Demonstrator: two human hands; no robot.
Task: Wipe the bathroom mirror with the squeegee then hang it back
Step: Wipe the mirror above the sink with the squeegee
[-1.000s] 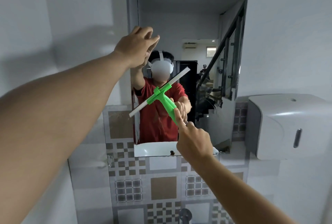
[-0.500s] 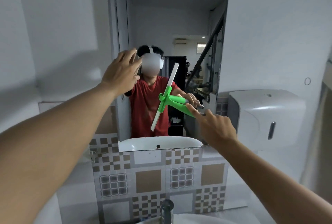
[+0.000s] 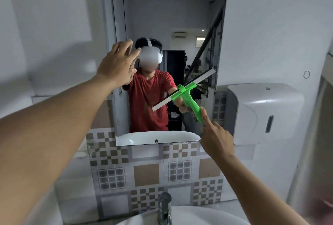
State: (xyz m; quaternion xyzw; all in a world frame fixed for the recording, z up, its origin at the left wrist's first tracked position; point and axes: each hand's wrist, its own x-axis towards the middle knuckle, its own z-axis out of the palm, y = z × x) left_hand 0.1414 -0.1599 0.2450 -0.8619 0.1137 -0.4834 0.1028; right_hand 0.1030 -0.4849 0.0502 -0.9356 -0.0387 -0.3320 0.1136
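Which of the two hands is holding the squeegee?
The right hand, gripping the green squeegee by its handle against the mirror; the left hand is spread open, empty.

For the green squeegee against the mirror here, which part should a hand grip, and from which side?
Grip the squeegee by its green handle, coming from below right, as the right hand does. The handle slopes down to the right from the crossbar, away from the mirror, while the long blade lies diagonally against the glass and should stay free. The left hand is open and empty.

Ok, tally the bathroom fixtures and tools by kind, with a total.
Mirror: 1
Squeegee: 1
Wall dispenser: 1
Faucet: 1
Sink: 1
Total: 5
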